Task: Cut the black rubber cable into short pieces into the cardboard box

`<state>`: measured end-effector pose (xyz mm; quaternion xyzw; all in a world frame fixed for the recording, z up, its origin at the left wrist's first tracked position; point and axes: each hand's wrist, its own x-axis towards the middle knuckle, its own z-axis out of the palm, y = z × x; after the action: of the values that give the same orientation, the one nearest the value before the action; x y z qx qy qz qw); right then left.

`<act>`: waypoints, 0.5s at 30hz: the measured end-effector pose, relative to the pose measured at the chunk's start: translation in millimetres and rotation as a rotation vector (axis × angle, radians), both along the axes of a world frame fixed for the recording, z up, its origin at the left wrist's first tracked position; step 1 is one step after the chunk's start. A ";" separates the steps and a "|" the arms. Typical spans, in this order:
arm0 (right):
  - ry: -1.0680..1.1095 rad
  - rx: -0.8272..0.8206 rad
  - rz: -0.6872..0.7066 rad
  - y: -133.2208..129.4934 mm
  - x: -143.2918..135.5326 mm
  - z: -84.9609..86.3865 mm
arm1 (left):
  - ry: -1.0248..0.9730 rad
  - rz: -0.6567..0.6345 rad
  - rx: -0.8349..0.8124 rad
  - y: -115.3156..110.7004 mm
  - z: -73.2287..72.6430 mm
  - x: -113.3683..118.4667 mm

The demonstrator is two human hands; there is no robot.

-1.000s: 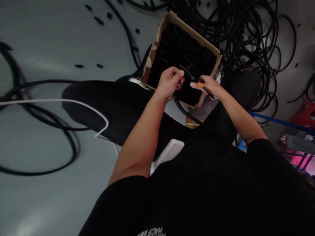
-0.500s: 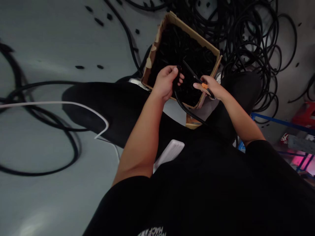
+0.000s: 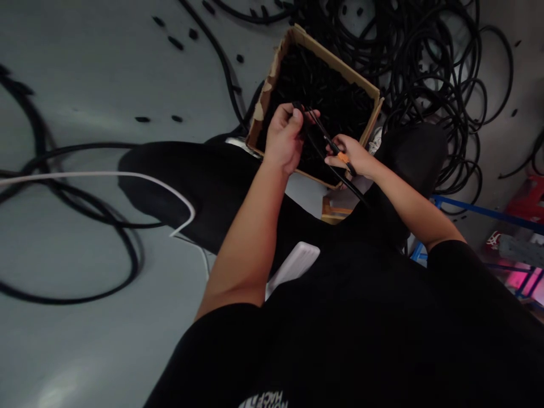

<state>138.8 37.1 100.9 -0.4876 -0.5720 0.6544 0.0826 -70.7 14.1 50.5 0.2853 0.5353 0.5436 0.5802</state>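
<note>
My left hand (image 3: 285,136) is closed around the end of a black cable or hose (image 3: 355,188), which slants from its fingers down to the right towards my lap. My right hand (image 3: 351,156) grips a pair of scissors (image 3: 342,157) with orange on the handle. Their blades point up and left to the part of the hose by my left fingers; whether they touch it is too dark to tell. Both hands are over a cardboard box (image 3: 340,55) filled with short black pieces (image 3: 329,85).
Loops of black hose (image 3: 425,73) lie tangled at the upper right, and more hose (image 3: 131,255) curls at the left. Loose black pieces (image 3: 175,43) dot the grey floor. A white cable (image 3: 140,174) crosses my leg. On my lap is a white device (image 3: 295,263). A blue frame (image 3: 488,211) stands right.
The scissors and my right hand have moved left, bringing the blades up to the hose at my left fingers. My left hand has shifted slightly left and up, and the hose is straighter.
</note>
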 end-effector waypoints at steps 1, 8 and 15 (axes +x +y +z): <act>-0.016 -0.002 0.002 -1.5 -2.3 2.4 | -0.006 0.020 -0.009 0.9 -0.1 0.0; -0.087 0.075 -0.121 0.8 -12.7 18.3 | -0.052 -0.087 -0.110 -1.5 10.8 17.3; -0.099 0.080 -0.063 17.4 7.2 21.0 | -0.067 -0.025 -0.142 4.8 15.3 -3.4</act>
<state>146.1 54.5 121.9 -0.5336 -0.5854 0.6031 0.0941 -74.0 18.9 65.8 0.2318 0.5491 0.5063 0.6233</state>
